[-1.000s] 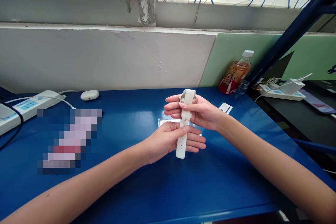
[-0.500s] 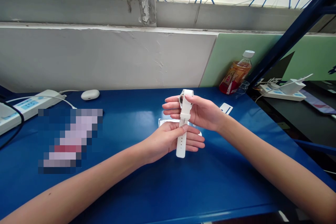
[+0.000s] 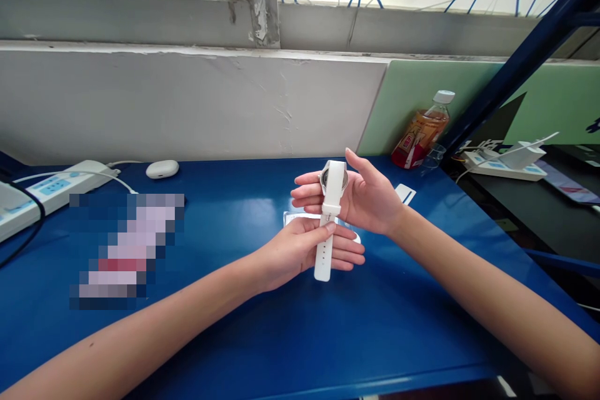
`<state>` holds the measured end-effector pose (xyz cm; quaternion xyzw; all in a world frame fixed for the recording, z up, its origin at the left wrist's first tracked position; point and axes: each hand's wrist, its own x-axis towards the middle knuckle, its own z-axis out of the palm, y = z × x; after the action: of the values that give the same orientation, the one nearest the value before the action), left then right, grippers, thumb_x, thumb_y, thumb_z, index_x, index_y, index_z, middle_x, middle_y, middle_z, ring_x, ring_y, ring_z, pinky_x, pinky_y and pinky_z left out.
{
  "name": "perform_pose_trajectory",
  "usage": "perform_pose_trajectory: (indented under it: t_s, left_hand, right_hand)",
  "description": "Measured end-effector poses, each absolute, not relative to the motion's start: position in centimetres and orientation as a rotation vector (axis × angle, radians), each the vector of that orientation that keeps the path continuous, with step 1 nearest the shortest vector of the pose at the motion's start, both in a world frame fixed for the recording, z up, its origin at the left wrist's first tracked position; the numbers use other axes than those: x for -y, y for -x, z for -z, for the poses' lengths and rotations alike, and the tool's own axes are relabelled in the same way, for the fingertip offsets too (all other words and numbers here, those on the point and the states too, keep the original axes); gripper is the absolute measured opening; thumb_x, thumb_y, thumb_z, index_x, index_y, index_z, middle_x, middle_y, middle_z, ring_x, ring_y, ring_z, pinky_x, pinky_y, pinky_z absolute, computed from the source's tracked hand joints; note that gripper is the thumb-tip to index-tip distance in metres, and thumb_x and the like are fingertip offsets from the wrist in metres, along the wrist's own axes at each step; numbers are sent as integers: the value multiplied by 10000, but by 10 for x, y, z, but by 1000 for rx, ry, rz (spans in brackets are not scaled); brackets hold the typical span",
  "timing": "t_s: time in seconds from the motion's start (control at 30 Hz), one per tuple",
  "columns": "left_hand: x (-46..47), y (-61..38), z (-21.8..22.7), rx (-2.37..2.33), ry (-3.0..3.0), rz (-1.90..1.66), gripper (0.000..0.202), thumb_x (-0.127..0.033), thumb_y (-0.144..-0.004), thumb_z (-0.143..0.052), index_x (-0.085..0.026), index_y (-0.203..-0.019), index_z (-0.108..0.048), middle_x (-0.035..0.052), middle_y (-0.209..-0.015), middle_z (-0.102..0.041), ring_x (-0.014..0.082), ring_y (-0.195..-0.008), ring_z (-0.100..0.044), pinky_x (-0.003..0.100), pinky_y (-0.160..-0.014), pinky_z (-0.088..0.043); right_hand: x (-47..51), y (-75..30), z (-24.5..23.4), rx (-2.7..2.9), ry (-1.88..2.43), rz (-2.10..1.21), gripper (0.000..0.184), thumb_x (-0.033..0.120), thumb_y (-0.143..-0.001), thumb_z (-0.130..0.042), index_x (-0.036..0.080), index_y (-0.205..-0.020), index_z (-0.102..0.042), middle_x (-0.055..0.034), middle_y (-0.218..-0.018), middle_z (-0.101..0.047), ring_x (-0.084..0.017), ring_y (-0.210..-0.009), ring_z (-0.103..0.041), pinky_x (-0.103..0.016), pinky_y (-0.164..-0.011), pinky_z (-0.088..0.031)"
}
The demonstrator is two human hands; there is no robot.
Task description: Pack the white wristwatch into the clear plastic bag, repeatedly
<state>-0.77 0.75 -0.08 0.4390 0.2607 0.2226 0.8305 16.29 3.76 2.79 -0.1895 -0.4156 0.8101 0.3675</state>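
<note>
above the glossy blue tabletop (image 3: 375, 325), here's the right hand (image 3: 372, 203), spread wide, thumb clear, backing the round-cased watch with a white, rubbery-looking strap (image 3: 333, 194); the left hand (image 3: 295, 247) pinches the lower strap (image 3: 323, 262) under its thumb. should be light, bendy; grip there, sparing the case (image 3: 324, 181)!

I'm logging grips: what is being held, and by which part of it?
A watch: the left hand grips its white strap, just above the row of holes. The right hand is open behind the watch.
</note>
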Motion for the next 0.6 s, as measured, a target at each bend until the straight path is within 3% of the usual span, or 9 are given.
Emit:
perform_pose_trajectory:
  t_s: [0.6]
  left_hand:
    - [-11,11,2,-538,-926,-485,333,-345,-975,-577,-54,-1059,-714,224,-1070,-731,273,-938,-735,388,-885,-552]
  right_hand:
    - [-38,-164,-30,1130,558,-2016,459,440,-964,-377,140,-1112,-692,-115,-1102,-739,-237,-1040,-677,-406,-1019,-458]
